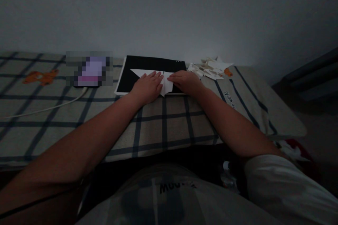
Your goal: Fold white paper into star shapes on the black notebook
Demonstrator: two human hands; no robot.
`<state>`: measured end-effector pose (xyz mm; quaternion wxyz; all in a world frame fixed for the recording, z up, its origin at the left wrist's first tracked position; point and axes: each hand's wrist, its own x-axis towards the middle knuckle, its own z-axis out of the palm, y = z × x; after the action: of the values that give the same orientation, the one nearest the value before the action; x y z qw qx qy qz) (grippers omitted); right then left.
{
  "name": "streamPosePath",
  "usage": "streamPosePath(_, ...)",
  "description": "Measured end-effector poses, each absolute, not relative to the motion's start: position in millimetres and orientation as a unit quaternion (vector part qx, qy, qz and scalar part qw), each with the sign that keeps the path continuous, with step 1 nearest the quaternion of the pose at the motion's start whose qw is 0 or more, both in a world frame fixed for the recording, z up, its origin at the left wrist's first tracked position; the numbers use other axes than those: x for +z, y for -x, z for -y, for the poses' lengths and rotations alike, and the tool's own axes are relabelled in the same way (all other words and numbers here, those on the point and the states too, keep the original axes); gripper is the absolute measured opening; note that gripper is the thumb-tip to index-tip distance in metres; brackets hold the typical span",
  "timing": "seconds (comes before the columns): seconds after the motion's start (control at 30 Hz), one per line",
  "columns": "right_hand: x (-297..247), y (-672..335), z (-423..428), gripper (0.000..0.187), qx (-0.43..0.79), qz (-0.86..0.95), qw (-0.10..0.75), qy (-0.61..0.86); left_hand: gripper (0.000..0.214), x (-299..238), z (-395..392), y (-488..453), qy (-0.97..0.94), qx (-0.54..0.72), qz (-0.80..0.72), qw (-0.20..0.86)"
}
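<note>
A folded sheet of white paper [166, 81] lies on a black-covered book or notebook [155, 62], with a pointed flap out to the left and a small point toward me. My left hand [149, 85] rests flat on its left part, fingers stretched out. On the right part lies my right hand [186, 80], fingers extended and close together, pressing down on the paper. Both hands are open, and part of the paper is hidden beneath them.
A heap of white paper scraps [211, 68] sits right of the book. To the left are a phone [91, 70] with a white cable [60, 105] and an orange cut-out piece [41, 77]. A checked cloth [174, 123] covers the table against the wall. A bottle [228, 175] stands below the edge.
</note>
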<state>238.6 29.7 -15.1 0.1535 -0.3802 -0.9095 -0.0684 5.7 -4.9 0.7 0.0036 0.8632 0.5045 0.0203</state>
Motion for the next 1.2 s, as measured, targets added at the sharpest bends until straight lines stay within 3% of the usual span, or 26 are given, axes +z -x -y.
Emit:
streamPosePath(0.33,-22,-238,-37,0.049,-0.069,0.9,0.144,0.406,0.063,-11,-3,0,-0.872,0.055,-0.487,-0.01)
streamPosePath(0.97,-7,-228,-25,0.041,-0.114,0.892,0.045,0.436,0.064,-9,-6,-1,-0.87,0.033,-0.492,-0.004)
streamPosePath(1.2,-11,-235,-25,0.047,-0.122,0.897,0.087,0.415,0.063,-10,-1,-4,-0.859,0.047,-0.51,-0.005)
